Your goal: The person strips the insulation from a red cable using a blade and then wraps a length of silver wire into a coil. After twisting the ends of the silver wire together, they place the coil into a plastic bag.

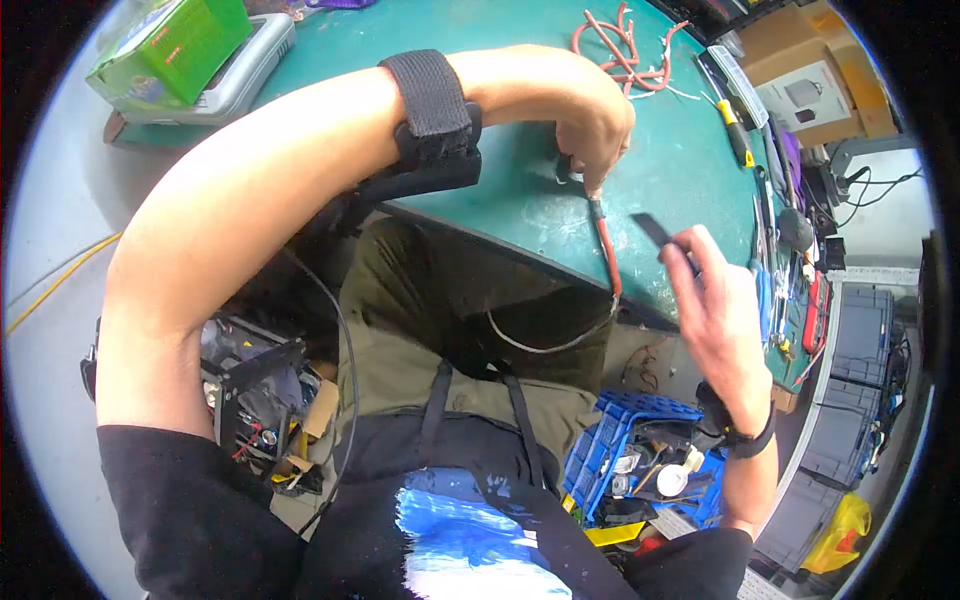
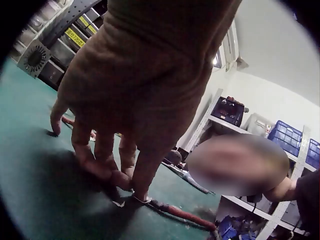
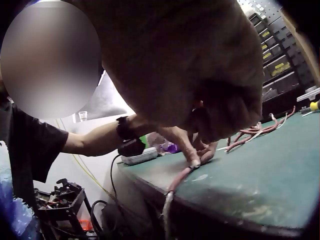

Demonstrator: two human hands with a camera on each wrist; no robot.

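Note:
The left hand [image 1: 597,130] reaches down to the green table and pinches the end of a red cable [image 1: 608,250] near the tabletop. In the left wrist view the fingertips of the left hand [image 2: 120,120] meet the frayed-looking end of the cable [image 2: 185,214]. The cable runs over the table edge, where a pale, bare-looking length hangs in a curve. To the right, the right hand [image 1: 718,315] is raised and grips a dark flat strip [image 1: 650,229], apart from the cable. The right hand [image 3: 185,65] hides that strip in the right wrist view.
More red cable pieces [image 1: 630,60] lie at the back of the table [image 1: 500,200]. A yellow-handled screwdriver [image 1: 736,133] and other tools line its right side. A green box [image 1: 172,50] sits on a grey case at the back left. A blue crate [image 1: 600,450] stands below.

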